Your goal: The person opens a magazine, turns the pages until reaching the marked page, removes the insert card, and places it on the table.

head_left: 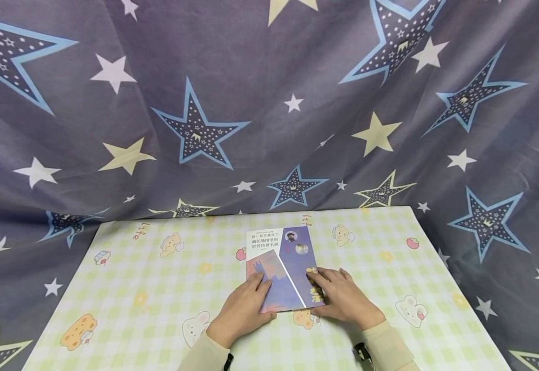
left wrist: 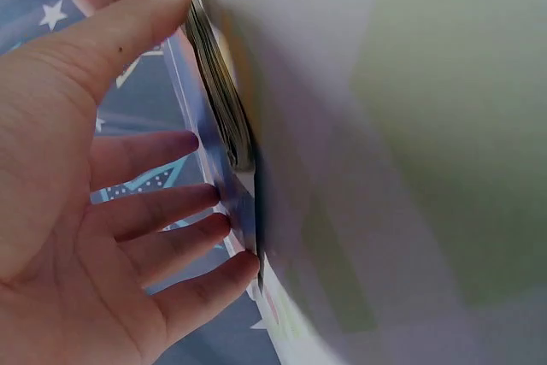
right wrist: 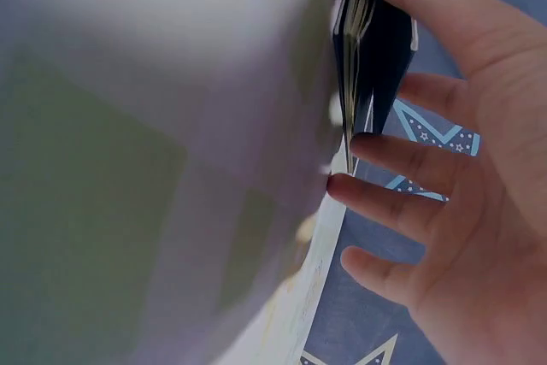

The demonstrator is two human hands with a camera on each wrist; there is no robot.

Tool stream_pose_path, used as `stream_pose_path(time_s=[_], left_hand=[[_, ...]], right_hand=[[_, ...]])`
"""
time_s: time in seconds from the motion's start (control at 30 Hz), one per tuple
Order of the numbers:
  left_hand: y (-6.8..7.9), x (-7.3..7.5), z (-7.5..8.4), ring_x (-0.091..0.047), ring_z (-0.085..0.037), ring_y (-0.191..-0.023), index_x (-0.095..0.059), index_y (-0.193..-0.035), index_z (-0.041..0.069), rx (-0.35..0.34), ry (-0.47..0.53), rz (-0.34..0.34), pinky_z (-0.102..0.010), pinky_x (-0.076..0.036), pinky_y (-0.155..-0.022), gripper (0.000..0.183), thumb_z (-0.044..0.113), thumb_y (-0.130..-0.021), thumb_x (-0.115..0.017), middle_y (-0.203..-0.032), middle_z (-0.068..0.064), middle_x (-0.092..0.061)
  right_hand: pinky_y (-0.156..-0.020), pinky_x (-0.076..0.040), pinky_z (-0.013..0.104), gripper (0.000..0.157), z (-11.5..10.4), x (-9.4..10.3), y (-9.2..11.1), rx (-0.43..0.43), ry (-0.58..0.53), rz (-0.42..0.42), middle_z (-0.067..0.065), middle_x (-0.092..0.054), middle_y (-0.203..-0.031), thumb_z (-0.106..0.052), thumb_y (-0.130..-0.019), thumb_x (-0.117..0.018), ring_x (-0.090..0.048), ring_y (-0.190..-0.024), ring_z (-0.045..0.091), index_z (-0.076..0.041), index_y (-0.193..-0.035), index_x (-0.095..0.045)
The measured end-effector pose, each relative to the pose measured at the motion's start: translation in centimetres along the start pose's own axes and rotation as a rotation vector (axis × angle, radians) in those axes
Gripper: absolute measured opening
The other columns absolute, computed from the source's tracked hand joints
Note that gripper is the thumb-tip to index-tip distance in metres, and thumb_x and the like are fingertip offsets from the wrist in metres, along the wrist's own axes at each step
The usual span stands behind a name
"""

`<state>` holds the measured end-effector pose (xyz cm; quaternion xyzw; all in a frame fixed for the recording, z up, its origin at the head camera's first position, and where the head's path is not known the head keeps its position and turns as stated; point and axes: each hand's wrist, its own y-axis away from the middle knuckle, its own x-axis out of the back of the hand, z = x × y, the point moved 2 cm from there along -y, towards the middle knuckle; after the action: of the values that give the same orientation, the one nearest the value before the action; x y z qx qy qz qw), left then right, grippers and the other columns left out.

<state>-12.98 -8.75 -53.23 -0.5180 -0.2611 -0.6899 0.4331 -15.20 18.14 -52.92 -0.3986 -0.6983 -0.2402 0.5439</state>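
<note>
A paperback book point(head_left: 276, 286) with a purple, pink and white cover lies on the checked cloth in the head view. My left hand point(head_left: 246, 308) rests at its lower left corner, fingertips on the cover and thumb near the bottom edge. On the opposite side, my right hand point(head_left: 343, 298) touches the right edge and lower right corner. The left wrist view shows the page edges of the book point(left wrist: 224, 108) beside the thumb, with the left fingers point(left wrist: 154, 204) fairly straight. In the right wrist view the book's point(right wrist: 389, 49) covers stand slightly apart near the right thumb.
A pale green checked tablecloth point(head_left: 149, 273) with cartoon prints covers the table. Behind and beside it hangs a dark curtain point(head_left: 260, 129) patterned with stars. Dark bands point(head_left: 363, 352) show at the sleeve cuffs.
</note>
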Motion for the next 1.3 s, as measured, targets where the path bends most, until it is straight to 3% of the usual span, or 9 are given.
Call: stream_pose_path(time_s=[0.2, 0.3, 0.4, 0.57, 0.7, 0.83, 1.0, 1.2, 1.3], left_hand=[[-0.1, 0.1, 0.0, -0.045, -0.039, -0.135, -0.057, -0.138, -0.001, -0.009, -0.009, 0.006, -0.051, -0.044, -0.108, 0.071, 0.043, -0.087, -0.077, -0.146, -0.025, -0.047], [-0.1, 0.1, 0.0, -0.046, -0.039, -0.134, -0.058, -0.137, -0.002, -0.011, -0.016, 0.002, -0.05, -0.044, -0.109, 0.069, 0.042, -0.087, -0.076, -0.145, -0.025, -0.048], [0.0, 0.4, 0.1, -0.047, -0.039, -0.133, -0.057, -0.138, -0.002, -0.006, -0.003, -0.009, -0.05, -0.044, -0.108, 0.07, 0.044, -0.088, -0.075, -0.144, -0.025, -0.049], [-0.1, 1.0, 0.3, -0.047, -0.034, -0.134, -0.057, -0.141, 0.005, 0.051, 0.146, -0.055, -0.051, -0.046, -0.107, 0.07, 0.056, -0.093, -0.064, -0.146, -0.019, -0.049], [-0.7, 1.4, 0.8, -0.048, -0.031, -0.133, -0.058, -0.141, 0.01, 0.082, 0.326, -0.075, -0.05, -0.043, -0.109, 0.071, 0.065, -0.097, -0.049, -0.144, -0.013, -0.053], [-1.5, 1.9, 1.4, -0.056, -0.026, -0.125, -0.061, -0.137, 0.009, 0.081, 0.476, -0.086, -0.047, -0.047, -0.106, 0.071, 0.066, -0.1, -0.039, -0.134, -0.009, -0.062], [-2.3, 2.5, 1.6, -0.066, -0.02, -0.109, -0.066, -0.132, 0.007, 0.121, 0.573, -0.079, -0.042, -0.055, -0.095, 0.069, 0.062, -0.103, -0.036, -0.12, -0.005, -0.07], [-2.4, 3.3, 1.5, -0.069, -0.022, -0.102, -0.069, -0.125, 0.003, 0.193, 0.663, -0.007, -0.04, -0.059, -0.088, 0.063, 0.058, -0.101, -0.048, -0.114, -0.009, -0.072], [-2.1, 4.2, 1.2, -0.07, -0.022, -0.101, -0.069, -0.122, 0.001, 0.234, 0.73, 0.081, -0.037, -0.06, -0.086, 0.055, 0.05, -0.099, -0.059, -0.113, -0.009, -0.072]], right_hand=[[-0.107, -0.039, 0.062, 0.083, 0.0, 0.6, 0.1, 0.011, -0.044, 0.033, 0.02, -0.054, -0.14, -0.047, -0.076, -0.085, -0.053, -0.126, 0.037, -0.008, -0.143, -0.055], [-0.107, -0.041, 0.059, 0.084, -0.3, 1.3, 0.1, 0.01, -0.123, 0.057, 0.02, -0.052, -0.142, -0.048, -0.076, -0.085, -0.052, -0.127, 0.038, -0.007, -0.142, -0.055], [-0.11, -0.041, 0.053, 0.078, -0.6, 2.0, 0.0, 0.009, -0.251, 0.106, 0.013, -0.051, -0.145, -0.048, -0.083, -0.081, -0.05, -0.131, 0.033, -0.009, -0.144, -0.053], [-0.108, -0.045, 0.044, 0.049, -1.5, 2.8, -0.6, 0.031, -0.433, 0.266, 0.001, -0.056, -0.142, -0.029, -0.101, -0.064, -0.053, -0.129, 0.02, -0.012, -0.145, -0.052], [-0.106, -0.048, 0.043, 0.04, -2.3, 3.2, -1.4, 0.067, -0.451, 0.338, 0.0, -0.058, -0.14, -0.016, -0.105, -0.055, -0.055, -0.127, 0.019, -0.009, -0.144, -0.053], [-0.107, -0.047, 0.042, 0.039, -3.5, 3.6, -2.4, 0.133, -0.413, 0.344, 0.0, -0.058, -0.14, -0.008, -0.105, -0.051, -0.054, -0.128, 0.019, -0.008, -0.144, -0.052], [-0.109, -0.045, 0.038, 0.042, -4.9, 3.7, -3.5, 0.21, -0.358, 0.304, 0.002, -0.056, -0.142, -0.006, -0.105, -0.048, -0.052, -0.13, 0.017, -0.013, -0.147, -0.049], [-0.108, -0.046, 0.035, 0.04, -5.8, 3.7, -4.0, 0.228, -0.405, 0.265, -0.003, -0.054, -0.143, -0.013, -0.109, -0.042, -0.051, -0.13, 0.013, -0.014, -0.148, -0.048], [-0.107, -0.047, 0.036, 0.039, -5.7, 3.7, -4.0, 0.213, -0.429, 0.27, -0.001, -0.054, -0.144, -0.014, -0.109, -0.042, -0.051, -0.13, 0.014, -0.011, -0.147, -0.049]])
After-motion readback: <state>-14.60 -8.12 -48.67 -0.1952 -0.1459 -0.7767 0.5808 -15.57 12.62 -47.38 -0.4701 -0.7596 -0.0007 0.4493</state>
